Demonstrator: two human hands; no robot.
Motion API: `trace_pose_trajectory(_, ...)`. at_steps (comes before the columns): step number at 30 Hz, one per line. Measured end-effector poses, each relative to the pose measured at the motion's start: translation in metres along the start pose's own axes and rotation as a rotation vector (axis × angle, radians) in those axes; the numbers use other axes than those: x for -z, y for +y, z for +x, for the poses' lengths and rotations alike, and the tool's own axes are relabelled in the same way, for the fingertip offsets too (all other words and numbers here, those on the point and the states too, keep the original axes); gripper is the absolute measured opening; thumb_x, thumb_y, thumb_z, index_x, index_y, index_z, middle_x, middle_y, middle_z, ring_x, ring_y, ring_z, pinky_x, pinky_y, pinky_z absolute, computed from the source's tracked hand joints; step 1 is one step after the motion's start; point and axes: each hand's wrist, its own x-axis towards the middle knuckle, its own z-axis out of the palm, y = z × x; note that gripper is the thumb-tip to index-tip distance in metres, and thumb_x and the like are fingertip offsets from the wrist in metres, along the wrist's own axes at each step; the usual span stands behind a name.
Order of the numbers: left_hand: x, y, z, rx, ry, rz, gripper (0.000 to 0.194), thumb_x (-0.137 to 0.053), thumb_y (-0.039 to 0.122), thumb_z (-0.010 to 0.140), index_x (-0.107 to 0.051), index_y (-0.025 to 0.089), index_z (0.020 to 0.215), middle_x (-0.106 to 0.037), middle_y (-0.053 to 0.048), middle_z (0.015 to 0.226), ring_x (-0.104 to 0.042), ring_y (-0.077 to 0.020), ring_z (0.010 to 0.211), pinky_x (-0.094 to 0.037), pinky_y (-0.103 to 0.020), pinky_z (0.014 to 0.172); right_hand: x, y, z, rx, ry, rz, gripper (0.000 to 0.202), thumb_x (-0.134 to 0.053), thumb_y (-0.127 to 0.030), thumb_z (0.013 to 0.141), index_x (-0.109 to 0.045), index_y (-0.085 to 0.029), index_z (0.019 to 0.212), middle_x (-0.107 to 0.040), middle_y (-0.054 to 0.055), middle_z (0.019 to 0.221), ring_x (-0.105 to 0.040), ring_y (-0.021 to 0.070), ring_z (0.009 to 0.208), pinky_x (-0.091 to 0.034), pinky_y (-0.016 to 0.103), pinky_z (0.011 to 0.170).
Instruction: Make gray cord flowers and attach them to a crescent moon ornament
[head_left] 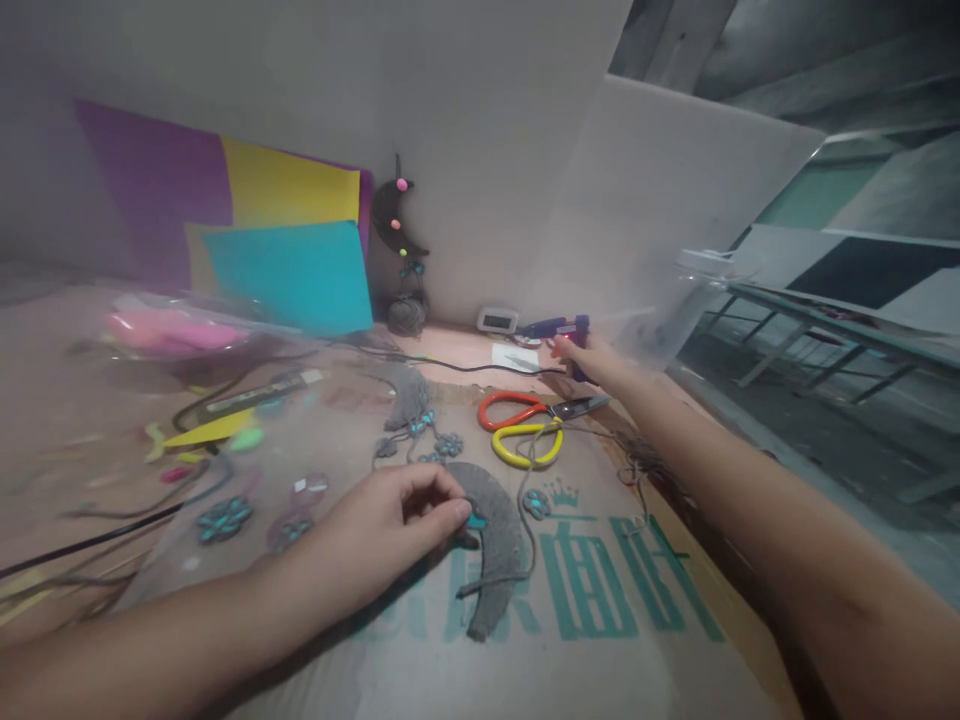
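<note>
My left hand (pixel 420 515) is closed in a pinch on a small grey and teal flower piece (pixel 476 517), over the upper inner edge of a grey crescent (pixel 504 545) lying on the printed cardboard (pixel 600 670). A grey cord with a flower (pixel 535 503) runs beside the crescent. At the far edge of the table, my right hand (pixel 581 355) grips a dark purple glue gun (pixel 579 335), whose nozzle side is hard to make out. Scissors (pixel 525 425) with red and yellow handles lie between the hands.
A white digital device (pixel 497 320) stands by the back panel. Coloured sheets (pixel 292 280) lean at the back left, near a pink packet (pixel 172 330). Cords, scraps and another flower (pixel 223 518) lie at left; a finished-looking crescent (pixel 390 215) hangs behind.
</note>
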Motion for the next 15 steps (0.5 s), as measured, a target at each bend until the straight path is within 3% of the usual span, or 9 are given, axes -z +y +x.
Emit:
trace_pose_trajectory(4,0.000,0.000,0.000,0.003,0.007,0.001,0.027,-0.060,0.044,0.085,-0.061,0.018,0.081,-0.059,0.001,0.063,-0.048,-0.0129,0.056,-0.035,-0.022,0.051,-0.003,0.005,0.002,0.010,0.074,-0.171,0.035,-0.067,-0.048,0.086,-0.064,-0.014,0.082,-0.068,0.011,0.074,-0.062,0.0217,0.074,-0.043,0.027,0.065)
trace_pose_trajectory(8,0.000,0.000,0.000,0.010,0.004,-0.006,0.026,-0.060,0.044,0.086,-0.060,0.018,0.083,-0.059,0.001,0.065,-0.048,-0.0122,0.057,-0.034,-0.021,0.051,-0.005,0.003,-0.003,0.022,0.063,-0.256,0.034,-0.070,-0.050,0.082,-0.065,-0.016,0.078,-0.069,0.010,0.075,-0.063,0.0235,0.075,-0.042,0.029,0.067)
trace_pose_trajectory(12,0.000,0.001,-0.002,-0.001,0.017,-0.019,0.024,-0.059,0.041,0.087,-0.059,0.018,0.082,-0.059,0.002,0.064,-0.047,-0.0111,0.053,-0.033,-0.021,0.048,0.013,0.004,-0.019,0.007,0.056,-0.299,0.034,-0.067,-0.050,0.084,-0.065,-0.017,0.077,-0.069,0.008,0.073,-0.061,0.0215,0.070,-0.042,0.029,0.067)
trace_pose_trajectory(15,0.001,0.001,-0.003,-0.022,0.034,-0.020,0.022,-0.058,0.040,0.088,-0.058,0.018,0.082,-0.058,0.002,0.062,-0.044,-0.0098,0.050,-0.032,-0.020,0.047,0.026,-0.002,-0.047,0.024,0.197,-0.342,0.031,-0.062,-0.047,0.087,-0.064,-0.016,0.086,-0.070,0.010,0.083,-0.060,0.0221,0.074,-0.042,0.031,0.068)
